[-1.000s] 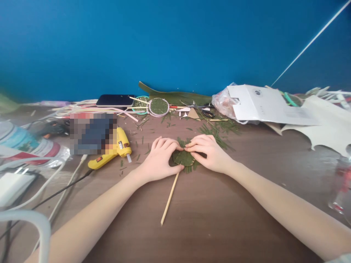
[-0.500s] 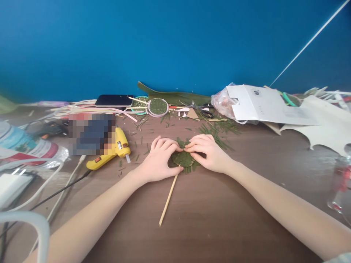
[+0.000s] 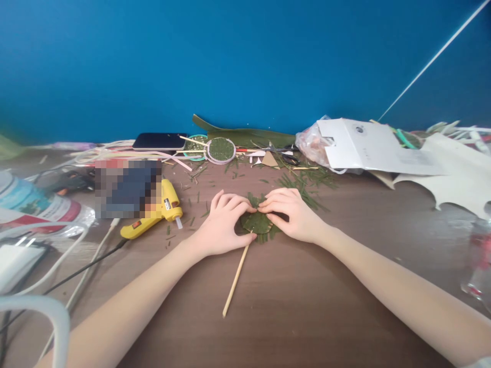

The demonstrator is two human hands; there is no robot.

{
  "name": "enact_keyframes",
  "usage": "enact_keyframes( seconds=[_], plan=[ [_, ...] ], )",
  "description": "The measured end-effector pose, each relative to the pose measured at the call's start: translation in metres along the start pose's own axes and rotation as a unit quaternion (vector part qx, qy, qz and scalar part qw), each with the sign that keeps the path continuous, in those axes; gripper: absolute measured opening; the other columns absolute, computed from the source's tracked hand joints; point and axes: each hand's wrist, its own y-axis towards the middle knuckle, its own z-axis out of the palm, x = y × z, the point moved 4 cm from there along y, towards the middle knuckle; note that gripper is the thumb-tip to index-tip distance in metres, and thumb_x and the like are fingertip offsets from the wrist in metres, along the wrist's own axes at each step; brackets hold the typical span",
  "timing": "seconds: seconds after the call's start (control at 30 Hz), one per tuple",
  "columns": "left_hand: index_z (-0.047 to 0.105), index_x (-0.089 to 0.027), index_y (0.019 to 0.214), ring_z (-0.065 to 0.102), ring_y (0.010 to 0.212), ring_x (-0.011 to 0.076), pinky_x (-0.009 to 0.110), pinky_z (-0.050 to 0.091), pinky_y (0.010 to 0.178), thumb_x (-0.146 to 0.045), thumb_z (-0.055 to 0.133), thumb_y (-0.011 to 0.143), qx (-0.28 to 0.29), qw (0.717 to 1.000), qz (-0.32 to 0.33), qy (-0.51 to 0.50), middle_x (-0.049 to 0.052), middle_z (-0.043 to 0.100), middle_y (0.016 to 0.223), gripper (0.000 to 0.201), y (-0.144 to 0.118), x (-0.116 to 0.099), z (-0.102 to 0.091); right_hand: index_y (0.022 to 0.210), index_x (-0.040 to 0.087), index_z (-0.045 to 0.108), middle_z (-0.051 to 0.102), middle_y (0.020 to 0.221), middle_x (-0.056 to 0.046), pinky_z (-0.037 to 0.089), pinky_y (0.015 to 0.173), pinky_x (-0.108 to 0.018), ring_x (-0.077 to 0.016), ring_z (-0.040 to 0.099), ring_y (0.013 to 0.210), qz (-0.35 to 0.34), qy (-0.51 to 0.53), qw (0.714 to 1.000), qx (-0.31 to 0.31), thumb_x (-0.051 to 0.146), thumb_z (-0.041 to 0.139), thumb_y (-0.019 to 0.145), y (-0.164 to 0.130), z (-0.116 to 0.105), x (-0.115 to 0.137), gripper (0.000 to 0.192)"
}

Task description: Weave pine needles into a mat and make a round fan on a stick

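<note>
A small round fan of green leaf strips (image 3: 258, 223) lies on the table, its thin wooden stick (image 3: 235, 283) pointing toward me. At the left rim my left hand (image 3: 228, 222) curves around it, index fingertip on the far edge and thumb near where the stick meets the disc. My right hand (image 3: 289, 212) presses bunched fingertips on the far right part of the disc. Both index fingertips nearly meet at the far edge. Leaf strip ends stick out past the near rim. The fingers partly cover the disc.
A yellow hot glue gun (image 3: 169, 202) lies to the left with its cord. Two finished-looking round fans, the nearer pale-rimmed (image 3: 221, 150), lie behind, beside a dark phone (image 3: 159, 141). Cut green strips (image 3: 303, 186), scissors (image 3: 289, 159) and a white paper bag (image 3: 364, 145) are farther right.
Almost nothing differs. Both hands stay on the fan, with at most a tiny shift of the right fingertips.
</note>
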Motion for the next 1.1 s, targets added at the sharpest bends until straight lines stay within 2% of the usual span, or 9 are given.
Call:
enact_keyframes(
  seconds=[0.13, 0.37, 0.67, 0.9, 1.1],
  plan=[
    [0.054, -0.024, 0.1, 0.045, 0.11, 0.0236, 0.049, 0.013, 0.109, -0.039, 0.063, 0.065, 0.003, 1.0, -0.004, -0.001, 0.002, 0.058, 0.108, 0.04, 0.0002, 0.0001, 0.0, 0.09, 0.021, 0.066, 0.069, 0.098, -0.003, 0.031, 0.09, -0.04, -0.0211, 0.053, 0.104, 0.0, 0.002, 1.0, 0.003, 0.017, 0.053, 0.084, -0.0009, -0.0009, 0.0013, 0.015],
    [0.055, -0.024, 0.104, 0.04, 0.115, 0.0251, 0.051, 0.015, 0.108, -0.036, 0.059, 0.07, -0.022, 0.999, -0.032, 0.005, 0.002, 0.057, 0.115, 0.035, 0.0001, 0.0016, 0.0013, 0.093, 0.021, 0.066, 0.068, 0.105, -0.003, 0.032, 0.085, -0.039, -0.0219, 0.051, 0.104, 0.043, -0.026, 0.999, -0.003, 0.019, 0.05, 0.087, 0.0009, 0.0006, -0.0008, 0.017],
    [0.055, -0.024, 0.103, 0.043, 0.111, 0.0247, 0.052, 0.012, 0.109, -0.038, 0.063, 0.066, -0.002, 1.0, -0.008, 0.004, 0.002, 0.059, 0.111, 0.041, 0.0001, -0.001, -0.0017, 0.092, 0.022, 0.067, 0.068, 0.1, -0.003, 0.031, 0.089, -0.041, -0.0208, 0.052, 0.104, 0.019, -0.005, 1.0, 0.005, 0.019, 0.053, 0.084, -0.0003, -0.0006, -0.0011, 0.016],
    [0.054, -0.025, 0.107, 0.04, 0.115, 0.0243, 0.051, 0.013, 0.109, -0.036, 0.057, 0.072, -0.022, 0.999, -0.02, 0.013, 0.002, 0.058, 0.116, 0.037, -0.0003, 0.0003, -0.0003, 0.094, 0.023, 0.067, 0.068, 0.105, -0.002, 0.032, 0.085, -0.04, -0.0217, 0.051, 0.105, 0.053, -0.021, 0.998, -0.007, 0.02, 0.05, 0.087, 0.0008, 0.0, -0.0025, 0.018],
    [0.053, -0.023, 0.105, 0.044, 0.111, 0.0238, 0.05, 0.011, 0.11, -0.037, 0.059, 0.068, -0.004, 1.0, 0.012, 0.017, 0.003, 0.058, 0.112, 0.04, -0.0006, -0.0027, -0.0013, 0.088, 0.022, 0.067, 0.069, 0.097, -0.003, 0.031, 0.09, -0.041, -0.0217, 0.052, 0.105, 0.008, -0.001, 1.0, -0.007, 0.017, 0.054, 0.083, 0.0004, -0.0019, 0.0001, 0.015]
  ],
)
